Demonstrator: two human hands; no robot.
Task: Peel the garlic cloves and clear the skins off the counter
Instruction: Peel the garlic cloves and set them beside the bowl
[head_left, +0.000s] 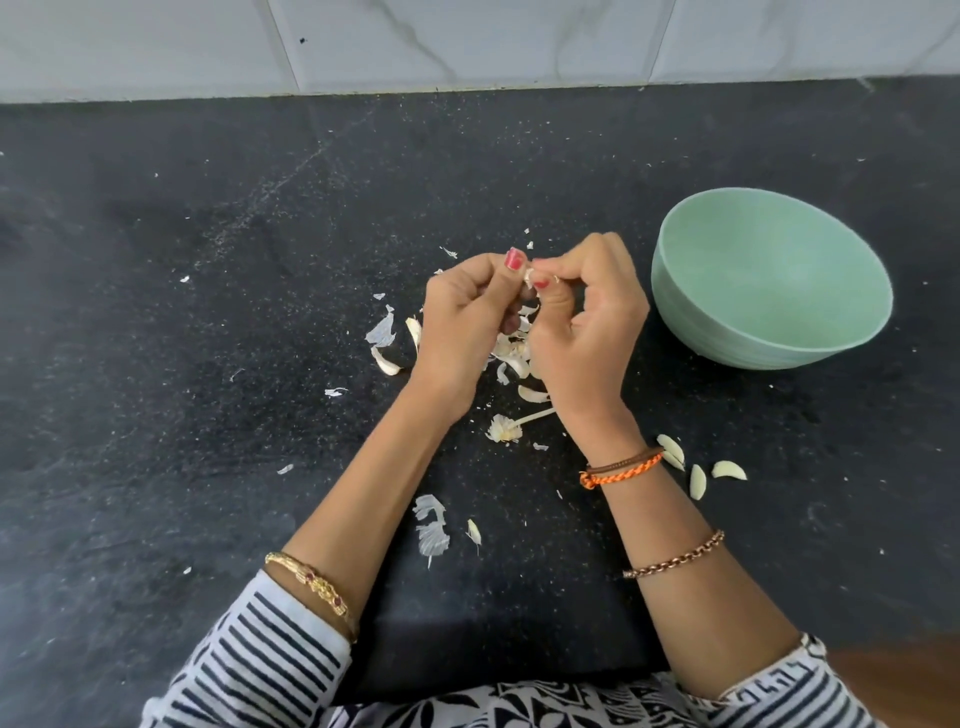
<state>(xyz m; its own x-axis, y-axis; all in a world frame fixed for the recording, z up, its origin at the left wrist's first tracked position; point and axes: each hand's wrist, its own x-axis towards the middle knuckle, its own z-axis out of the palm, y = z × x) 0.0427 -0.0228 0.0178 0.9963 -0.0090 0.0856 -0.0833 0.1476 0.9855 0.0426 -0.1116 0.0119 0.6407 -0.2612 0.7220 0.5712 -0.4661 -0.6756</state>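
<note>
We pinch a small, pale, half-skinned garlic clove (530, 276) between the curled fingertips of our left hand (462, 322) and right hand (582, 332), picking at its skin above the black speckled stone counter (208, 312). Below our fingers lie papery white skins (382, 332) and the dry stem base (504, 428), all still to be cleared. Three peeled cream cloves (698, 480) sit beside our right wrist, and the mint-green bowl (769, 280) to the right of our fingers appears empty, so we judge the job partway done.
</note>
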